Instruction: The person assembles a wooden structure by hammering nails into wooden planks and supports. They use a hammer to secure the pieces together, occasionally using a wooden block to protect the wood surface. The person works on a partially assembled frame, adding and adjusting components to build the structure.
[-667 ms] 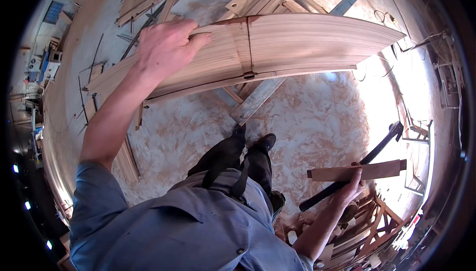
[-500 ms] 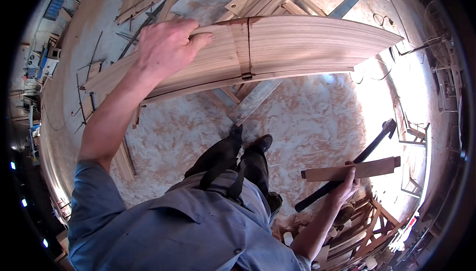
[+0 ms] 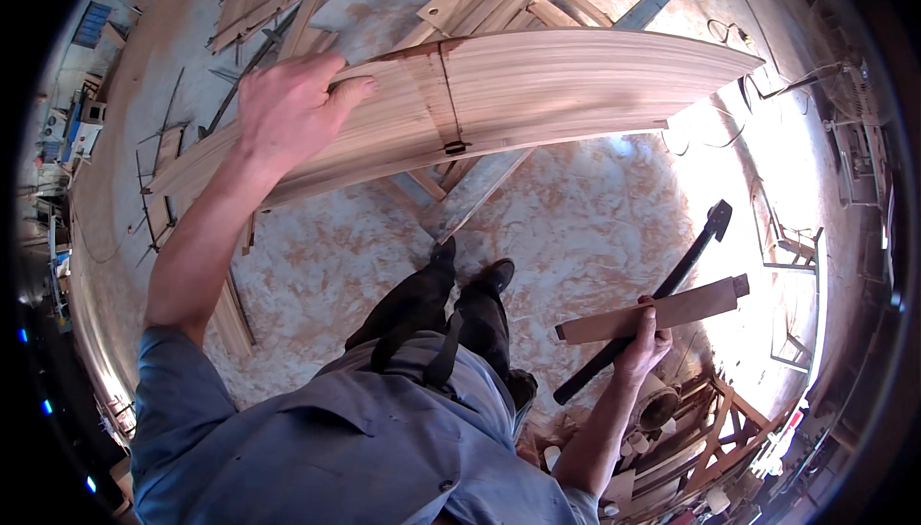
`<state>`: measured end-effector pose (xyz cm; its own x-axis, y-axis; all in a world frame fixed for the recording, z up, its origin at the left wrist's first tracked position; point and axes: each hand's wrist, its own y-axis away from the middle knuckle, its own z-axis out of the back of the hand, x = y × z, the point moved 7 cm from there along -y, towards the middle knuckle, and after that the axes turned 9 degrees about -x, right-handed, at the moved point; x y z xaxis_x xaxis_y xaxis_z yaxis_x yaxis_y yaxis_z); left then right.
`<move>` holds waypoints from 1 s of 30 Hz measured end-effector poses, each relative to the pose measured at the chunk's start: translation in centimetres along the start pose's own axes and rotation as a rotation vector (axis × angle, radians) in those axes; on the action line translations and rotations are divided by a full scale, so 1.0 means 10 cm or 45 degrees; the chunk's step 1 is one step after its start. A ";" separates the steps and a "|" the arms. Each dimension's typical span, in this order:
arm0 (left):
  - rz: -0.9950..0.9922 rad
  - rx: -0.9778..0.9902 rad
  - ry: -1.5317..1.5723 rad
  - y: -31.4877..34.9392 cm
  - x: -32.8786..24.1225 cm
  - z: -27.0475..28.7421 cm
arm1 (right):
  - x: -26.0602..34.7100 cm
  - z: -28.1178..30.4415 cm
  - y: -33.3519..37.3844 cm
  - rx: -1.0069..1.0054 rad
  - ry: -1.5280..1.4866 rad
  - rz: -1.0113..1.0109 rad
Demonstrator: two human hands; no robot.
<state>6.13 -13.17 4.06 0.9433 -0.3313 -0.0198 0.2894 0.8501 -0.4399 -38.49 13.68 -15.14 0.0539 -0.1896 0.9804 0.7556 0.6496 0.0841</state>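
A long, light-brown wooden panel (image 3: 547, 79) stretches across the view in front of me, with a dark joint line running across it and a small dark slot at its lower edge. My left hand (image 3: 291, 107) is closed over the panel's far edge, left of that line, with the thumb on the near face and the fingertips hidden. Lower right, my right hand (image 3: 643, 345) clasps two things together: a hammer (image 3: 683, 266) with a dark handle and its head pointing up and away, and a short wooden slat (image 3: 686, 308) with stepped, tenon-like ends, crossing the handle.
Under the panel stands a support of angled boards (image 3: 480, 194). Stacked planks (image 3: 484, 7) lie beyond it. Metal frames (image 3: 796, 285) stand at the right, a fan (image 3: 839, 31) at the far right. Wood offcuts (image 3: 710, 429) fill a heap at lower right, near a round container (image 3: 658, 405).
My right hand has lifted a little and shifted left with the hammer and slat, which are tilted more upward. The panel and my left hand appear slightly farther left in view.
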 end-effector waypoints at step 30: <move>0.167 0.029 1.154 -0.04 -0.07 0.03 | 2.97 -2.49 0.22 0.927 -0.355 0.592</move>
<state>5.40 -13.15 4.48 0.4831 -0.4177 -0.7695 0.2007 0.9083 -0.3670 -18.95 -8.86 9.70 0.0188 0.3318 0.9432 0.0926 0.9387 -0.3320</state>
